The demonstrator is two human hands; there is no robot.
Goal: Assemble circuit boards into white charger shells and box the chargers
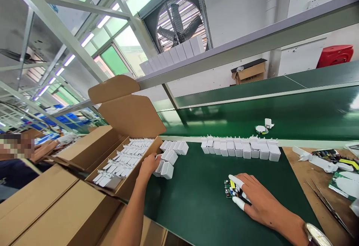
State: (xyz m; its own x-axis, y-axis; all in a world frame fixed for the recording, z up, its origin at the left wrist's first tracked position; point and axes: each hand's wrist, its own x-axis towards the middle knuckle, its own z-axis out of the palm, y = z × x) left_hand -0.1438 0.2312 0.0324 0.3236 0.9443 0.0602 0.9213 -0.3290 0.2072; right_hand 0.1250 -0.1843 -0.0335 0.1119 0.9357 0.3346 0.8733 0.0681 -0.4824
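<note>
gripping the circuit board [227, 190] lightly by its edges is advised, so that its small components are not pressed or bent. it is held just over or on the green surface [193, 205], pinched between the thumb and fingers of the right hand [256, 197], which wear white finger cots [238, 203]. the left hand [150, 165] is curled narrowly at the cluster of white housings [167, 170], beside the open carton [129, 115]; if one is to be lifted, it is best taken by its outer walls, with its neighbours left upright. the row of white housings [238, 149] is best not knocked by the right hand.

whether a housing is gripped by the left fingertips cannot be told. the board's far end is covered by the right hand, and what the white piece beneath the fingers is cannot be made out. the wristwatch [316, 234] is cut off by the frame edge.
</note>
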